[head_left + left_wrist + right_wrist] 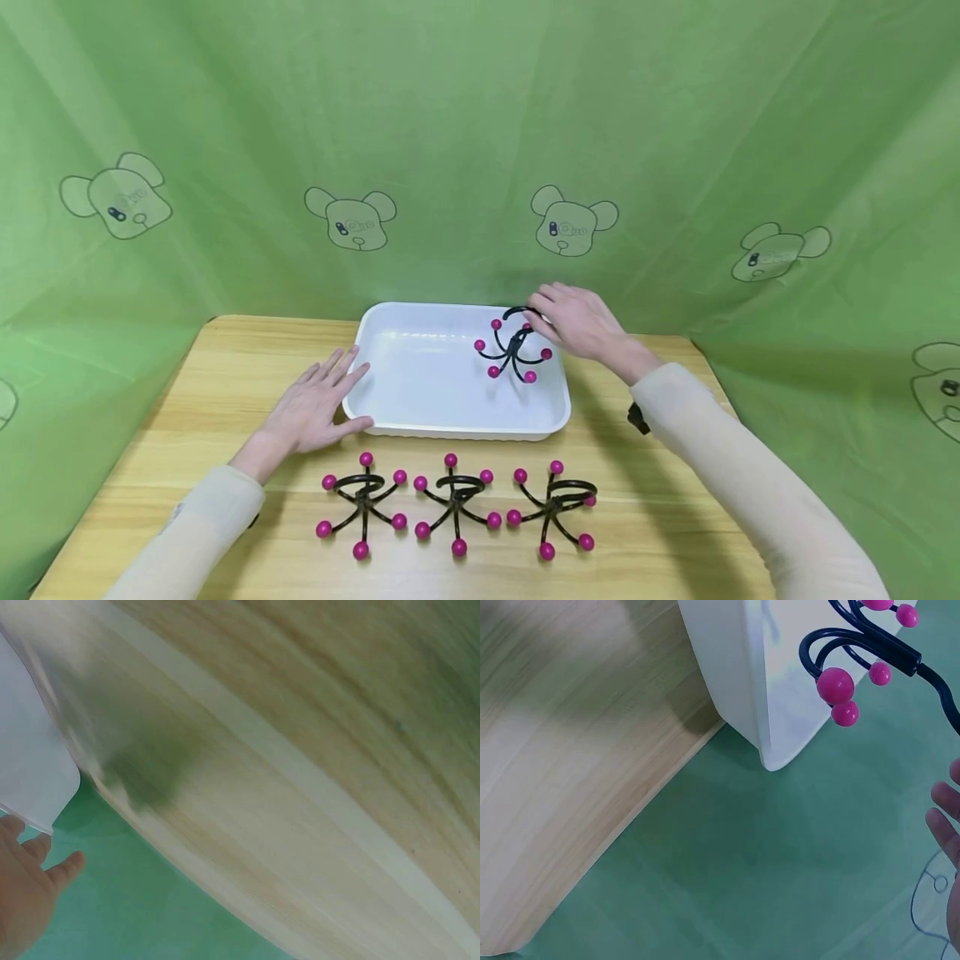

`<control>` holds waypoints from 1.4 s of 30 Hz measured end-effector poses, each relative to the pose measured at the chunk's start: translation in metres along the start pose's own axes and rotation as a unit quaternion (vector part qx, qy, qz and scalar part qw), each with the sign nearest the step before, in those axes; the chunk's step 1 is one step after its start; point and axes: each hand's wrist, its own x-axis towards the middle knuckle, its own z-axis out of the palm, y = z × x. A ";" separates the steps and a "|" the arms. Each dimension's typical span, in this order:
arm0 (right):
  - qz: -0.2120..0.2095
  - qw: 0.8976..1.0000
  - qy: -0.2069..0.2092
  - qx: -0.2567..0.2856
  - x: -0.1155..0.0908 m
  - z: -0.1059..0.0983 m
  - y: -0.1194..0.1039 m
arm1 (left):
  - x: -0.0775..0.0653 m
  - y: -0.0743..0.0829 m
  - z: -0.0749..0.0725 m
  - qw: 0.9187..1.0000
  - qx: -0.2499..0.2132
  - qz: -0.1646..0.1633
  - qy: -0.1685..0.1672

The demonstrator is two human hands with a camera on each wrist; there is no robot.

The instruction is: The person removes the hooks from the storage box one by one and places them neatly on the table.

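My right hand (573, 317) grips the curved black handle of a head massager (513, 350) above the right part of a white tray (420, 383). Its several black wire arms, tipped with magenta balls, point down and outward; the right wrist view shows the black sleeve joining them. My left hand (318, 404) rests with spread, straight fingers at the tray's left rim. In front of the tray, three more head massagers stand in a row: one on the left (363, 504), one in the middle (457, 504) and one on the right (553, 506), their ring handles upward.
The tray stands at the back of a wooden table (247, 367), close to a green curtain (457, 108) with printed bear heads. This curtain encloses the table's back and both sides.
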 end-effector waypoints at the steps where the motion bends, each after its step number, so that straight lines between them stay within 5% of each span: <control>1: 0.001 1.000 0.003 0.001 -0.003 -0.002 0.000 | 0.000 0.000 0.000 1.000 0.000 0.000 0.000; 10: 0.003 1.000 0.020 -0.002 -0.029 -0.017 0.000 | 0.000 -0.001 0.002 1.000 0.002 -0.001 0.004; 23: -0.027 0.995 0.100 -0.009 -0.074 -0.030 0.002 | 0.000 -0.001 0.001 1.000 0.003 -0.001 0.005; 42: -0.034 0.993 0.116 -0.017 -0.122 -0.059 -0.007 | 0.000 -0.001 0.000 1.000 -0.005 -0.002 0.004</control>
